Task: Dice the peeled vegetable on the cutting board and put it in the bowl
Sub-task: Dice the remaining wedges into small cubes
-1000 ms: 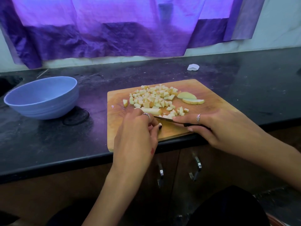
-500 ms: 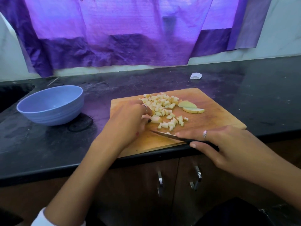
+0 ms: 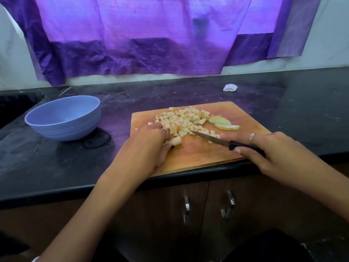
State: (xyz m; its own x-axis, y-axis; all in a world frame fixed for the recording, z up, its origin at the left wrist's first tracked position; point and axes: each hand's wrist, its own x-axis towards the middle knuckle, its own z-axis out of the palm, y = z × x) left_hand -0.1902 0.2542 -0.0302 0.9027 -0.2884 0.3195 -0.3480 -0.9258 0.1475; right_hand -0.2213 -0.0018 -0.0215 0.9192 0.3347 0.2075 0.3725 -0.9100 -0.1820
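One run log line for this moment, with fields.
left hand: holds vegetable piece | right hand: grips knife | bowl: empty | slices: uncut

One head-worn camera looks forward and down from above the counter (image 3: 56, 167). It sits close, facing the purple curtain (image 3: 151, 44) behind.

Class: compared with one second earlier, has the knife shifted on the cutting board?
Yes. The knife has swung its tip away from the cutting board's near edge, up into the diced pieces.

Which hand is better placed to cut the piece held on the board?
The right hand: it grips the knife, blade toward the piece that the left hand holds on the cutting board.
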